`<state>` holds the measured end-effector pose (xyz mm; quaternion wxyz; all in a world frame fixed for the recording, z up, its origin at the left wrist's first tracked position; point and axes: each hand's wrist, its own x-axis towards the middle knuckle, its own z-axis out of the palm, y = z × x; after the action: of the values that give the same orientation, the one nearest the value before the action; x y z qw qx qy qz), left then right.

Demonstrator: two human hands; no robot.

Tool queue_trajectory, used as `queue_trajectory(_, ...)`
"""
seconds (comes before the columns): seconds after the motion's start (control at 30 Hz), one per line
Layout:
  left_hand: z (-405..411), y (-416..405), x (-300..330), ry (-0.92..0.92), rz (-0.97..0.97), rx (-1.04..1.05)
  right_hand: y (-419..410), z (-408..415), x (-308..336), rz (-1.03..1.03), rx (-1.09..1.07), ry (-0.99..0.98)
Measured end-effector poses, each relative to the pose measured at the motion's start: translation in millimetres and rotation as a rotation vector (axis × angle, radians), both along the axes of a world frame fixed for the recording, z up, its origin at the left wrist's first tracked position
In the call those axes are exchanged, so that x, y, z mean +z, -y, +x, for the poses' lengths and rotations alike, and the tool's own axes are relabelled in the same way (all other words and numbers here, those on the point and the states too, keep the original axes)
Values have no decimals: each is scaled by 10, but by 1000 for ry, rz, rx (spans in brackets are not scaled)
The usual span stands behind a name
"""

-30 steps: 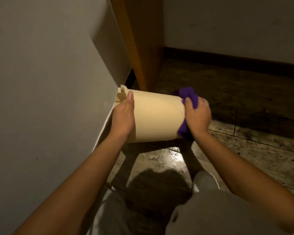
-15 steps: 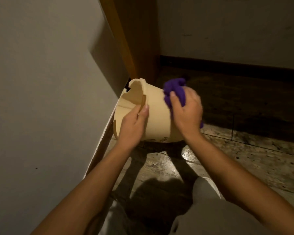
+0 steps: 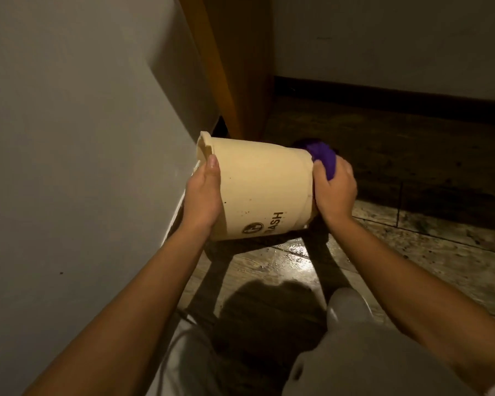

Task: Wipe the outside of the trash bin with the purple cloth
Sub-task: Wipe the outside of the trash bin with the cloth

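Observation:
A cream plastic trash bin is held on its side above the floor, its open rim toward the left wall and its base to the right. Black lettering shows on its lower side. My left hand grips the bin near the rim. My right hand presses a bunched purple cloth against the bin's base end. Most of the cloth is hidden behind my fingers and the bin.
A grey wall runs close along the left. A wooden door frame stands behind the bin. The worn wooden floor stretches to the right, with a dark baseboard at the back wall. My bent knees fill the bottom.
The bin has turned from rim-toward-me back onto its side, lettering now showing. My right hand and the cloth slid from the bin's side to its base end.

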<state>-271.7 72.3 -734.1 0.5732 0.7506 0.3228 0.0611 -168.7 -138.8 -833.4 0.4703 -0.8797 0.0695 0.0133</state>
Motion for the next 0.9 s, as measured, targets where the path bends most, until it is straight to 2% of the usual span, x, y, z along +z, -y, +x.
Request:
queue_trajectory(0.07,47,-37,-41,-47,-92,58,-122,-43,74,-49,31,60)
queue_trajectory(0.13,76,-44,-123,-75,-181,119,-355,-156,258,-149,155,207)
queue_trajectory(0.2,95,9,-183,-54,-190,111,-646,-378,459,-145,308,315)
queue_trajectory(0.3,97,20,-229,19,-250,113,-1012,-662,615,-90,425,363)
queue_trajectory(0.47,78,-84,-287,-36,-301,86,-999,-577,573,-376,471,478)
queue_trajectory(0.57,79,-54,-322,-69,-329,140,-839,-520,447,-453,521,424)
queue_trajectory(0.73,106,-95,-359,-144,-398,316,-221,-129,173,-395,257,247)
queue_trajectory(0.83,125,-67,-359,-135,-396,282,60,-67,-1,-314,128,201)
queue_trajectory(0.9,130,-38,-311,-102,-416,185,115,-34,-48,-282,54,173)
